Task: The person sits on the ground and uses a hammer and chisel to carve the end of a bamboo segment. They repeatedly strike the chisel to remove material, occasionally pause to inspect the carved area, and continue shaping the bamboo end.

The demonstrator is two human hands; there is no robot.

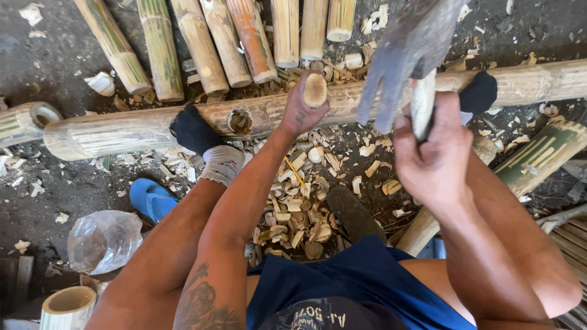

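Note:
My left hand (301, 110) is wrapped around a short round wooden peg (315, 90) that stands upright on a long bamboo pole (134, 127) lying across the ground. My right hand (431, 157) grips the pale wooden handle (422, 104) of a broad metal chopping blade (408, 47), raised above the pole to the right of the peg. My two feet in dark-toed socks (194, 129) (479, 93) press on the pole. A round hole (239, 121) is cut in the pole left of the peg.
Several cut bamboo sections (202, 46) lie side by side beyond the pole. Wood chips (299, 208) cover the ground between my legs. A blue sandal (150, 198), a crumpled plastic bag (103, 240) and a bamboo stub (68, 307) lie at left; a striped bamboo piece (541, 154) at right.

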